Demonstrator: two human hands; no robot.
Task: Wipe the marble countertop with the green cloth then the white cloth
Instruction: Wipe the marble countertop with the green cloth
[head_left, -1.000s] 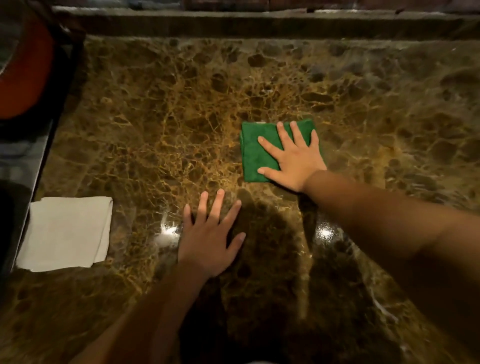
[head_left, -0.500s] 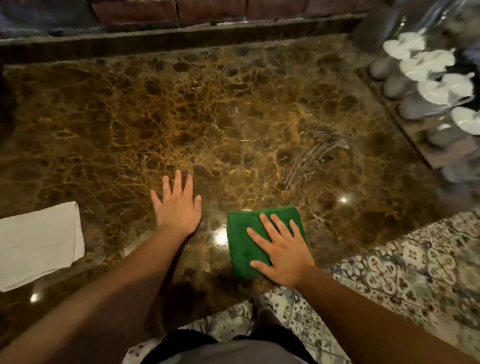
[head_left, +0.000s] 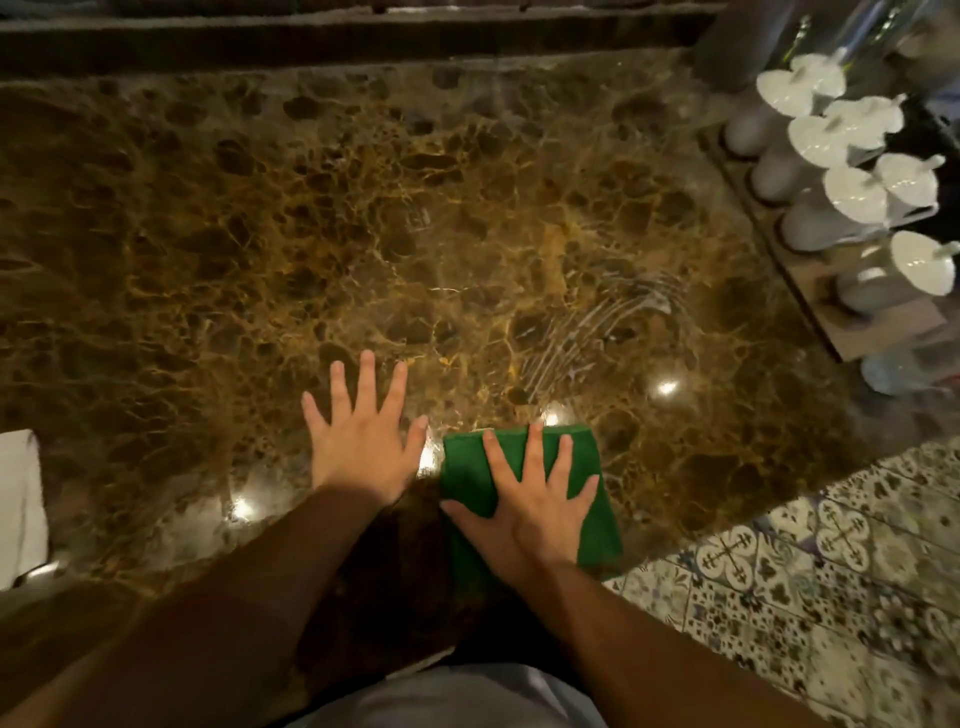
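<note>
The right hand (head_left: 524, 499) lies flat, fingers spread, pressing the folded green cloth (head_left: 597, 514) onto the marble countertop (head_left: 363, 234) near its front edge; half a second ago the cloth sat slightly farther from that edge. The left hand (head_left: 358, 441) rests open on bare stone just left of the cloth, now closer to it than before. The white cloth (head_left: 18, 499), far left of the left hand, has slid mostly out of view. White cups (head_left: 852, 192) stand well beyond the right hand.

Head camera looks steeply down, close over the countertop (head_left: 467, 234).
</note>
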